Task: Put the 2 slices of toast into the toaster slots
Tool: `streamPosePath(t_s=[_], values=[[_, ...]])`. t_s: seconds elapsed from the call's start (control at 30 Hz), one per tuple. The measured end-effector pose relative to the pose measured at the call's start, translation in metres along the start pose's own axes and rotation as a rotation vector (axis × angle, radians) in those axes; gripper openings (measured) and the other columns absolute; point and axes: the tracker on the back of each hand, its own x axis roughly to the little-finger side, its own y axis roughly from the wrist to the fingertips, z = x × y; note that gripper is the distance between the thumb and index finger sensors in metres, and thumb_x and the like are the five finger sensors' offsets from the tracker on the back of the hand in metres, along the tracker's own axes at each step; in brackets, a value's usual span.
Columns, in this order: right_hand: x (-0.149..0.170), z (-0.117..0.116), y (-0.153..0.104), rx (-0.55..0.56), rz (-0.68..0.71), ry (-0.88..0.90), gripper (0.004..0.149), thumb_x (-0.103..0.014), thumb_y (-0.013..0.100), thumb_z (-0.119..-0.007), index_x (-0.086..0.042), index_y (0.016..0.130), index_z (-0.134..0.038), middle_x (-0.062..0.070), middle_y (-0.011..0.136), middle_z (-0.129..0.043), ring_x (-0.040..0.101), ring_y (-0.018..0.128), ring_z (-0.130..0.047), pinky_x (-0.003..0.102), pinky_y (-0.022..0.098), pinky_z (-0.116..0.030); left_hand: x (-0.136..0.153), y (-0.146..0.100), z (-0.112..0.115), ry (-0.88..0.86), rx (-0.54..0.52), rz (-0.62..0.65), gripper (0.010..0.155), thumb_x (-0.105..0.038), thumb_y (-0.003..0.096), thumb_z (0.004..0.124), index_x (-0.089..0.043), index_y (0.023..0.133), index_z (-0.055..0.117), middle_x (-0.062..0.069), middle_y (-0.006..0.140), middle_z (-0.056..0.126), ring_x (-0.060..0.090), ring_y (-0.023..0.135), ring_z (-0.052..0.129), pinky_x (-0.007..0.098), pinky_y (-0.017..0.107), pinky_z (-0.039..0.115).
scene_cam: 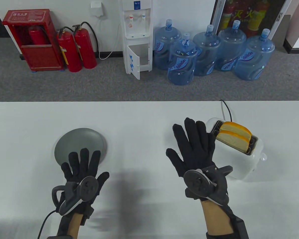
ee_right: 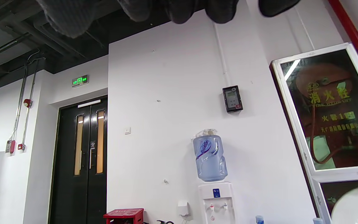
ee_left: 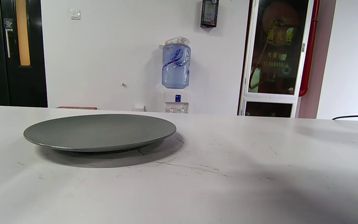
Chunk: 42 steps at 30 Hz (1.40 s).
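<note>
The right hand (scene_cam: 198,159) spreads straight fingers (scene_cam: 189,132) wide, holding nothing; just beside them both toast slices (scene_cam: 235,136) stand in the toaster (scene_cam: 241,159). The left hand (scene_cam: 83,174) also lies splayed, fingertips over the grey plate (scene_cam: 79,142) on the tabletop (scene_cam: 144,139)

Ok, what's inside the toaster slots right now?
Two slices of toast stand in the toaster, one per slot, with their orange-crusted tops sticking out. Their lower parts are hidden inside the slots. Both hands are clear of them.
</note>
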Motion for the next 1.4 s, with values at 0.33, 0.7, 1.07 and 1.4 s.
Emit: streamPosePath(t_s=[0.33, 0.7, 1.07, 1.4], values=[[-0.012, -0.031, -0.017, -0.026, -0.002, 0.046, 0.072, -0.062, 0.068, -0.055, -0.029, 0.126, -0.027, 0.015, 0.133, -0.022, 0.048, 0.118, -0.03, 0.074, 0.077, -0.036, -0.002, 0.0, 0.0, 0.0, 0.001, 0.004, 0.077, -0.071, 0.0522, 0.035, -0.04, 0.12, 0.015, 0.009, 0.128, 0.014, 0.048, 0.113, 0.009, 0.066, 0.078, 0.02], [-0.019, -0.063, -0.034, -0.095, -0.022, 0.07, 0.072, -0.062, 0.068, -0.055, -0.029, 0.126, -0.027, 0.015, 0.133, -0.022, 0.048, 0.118, -0.03, 0.074, 0.077, -0.036, -0.003, 0.0, 0.001, 0.004, 0.005, 0.007, 0.077, -0.071, 0.0523, 0.035, -0.04, 0.12, 0.015, 0.009, 0.128, 0.014, 0.048, 0.113, 0.009, 0.066, 0.078, 0.02], [-0.02, -0.093, -0.047, -0.161, -0.009, 0.025, 0.072, -0.061, 0.068, -0.055, -0.029, 0.126, -0.028, 0.015, 0.133, -0.023, 0.048, 0.118, -0.032, 0.074, 0.077, -0.037, -0.006, 0.0, 0.002, 0.005, 0.02, 0.009, 0.077, -0.071, 0.0522, 0.035, -0.04, 0.119, 0.015, 0.009, 0.128, 0.013, 0.048, 0.113, 0.009, 0.066, 0.078, 0.02], [-0.023, -0.114, -0.06, -0.202, 0.039, -0.032, 0.071, -0.06, 0.068, -0.056, -0.029, 0.125, -0.03, 0.014, 0.132, -0.026, 0.047, 0.118, -0.034, 0.074, 0.077, -0.038, -0.007, 0.0, 0.0, 0.012, 0.019, 0.009, 0.077, -0.071, 0.0522, 0.035, -0.04, 0.119, 0.014, 0.009, 0.128, 0.013, 0.048, 0.113, 0.008, 0.065, 0.078, 0.019]])
